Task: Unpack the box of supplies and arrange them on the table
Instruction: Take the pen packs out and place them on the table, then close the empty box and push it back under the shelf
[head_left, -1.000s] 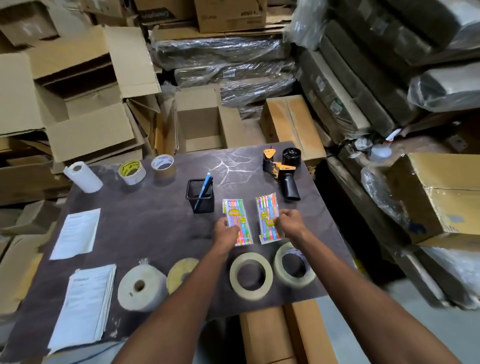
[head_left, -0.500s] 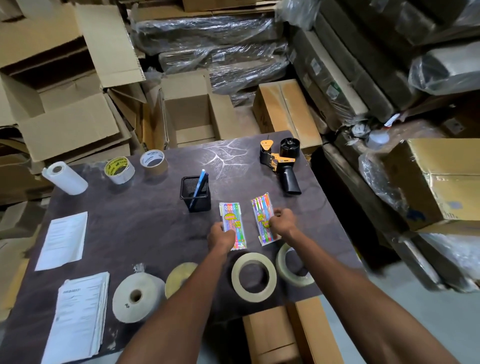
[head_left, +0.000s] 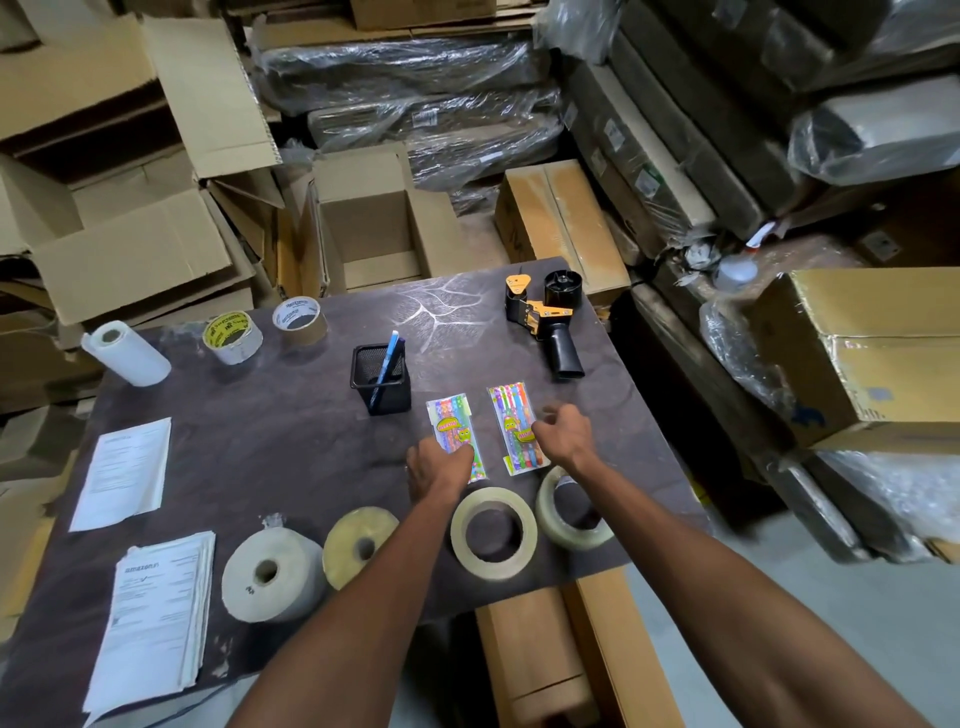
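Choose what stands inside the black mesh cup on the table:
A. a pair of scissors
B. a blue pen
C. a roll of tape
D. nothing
B: a blue pen leans inside the black mesh cup, its top sticking out above the rim.

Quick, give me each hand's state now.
Left hand: open, fingers resting on the left pen pack.
Right hand: curled, touching the right pen pack; grip unclear.

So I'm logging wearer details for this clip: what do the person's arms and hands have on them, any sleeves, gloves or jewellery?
Both forearms are bare as far as the frame shows, with no sleeves, gloves or watch in sight. The left hand seems to carry a thin ring on one finger, though it is small and blurred. The right hand shows nothing worn.
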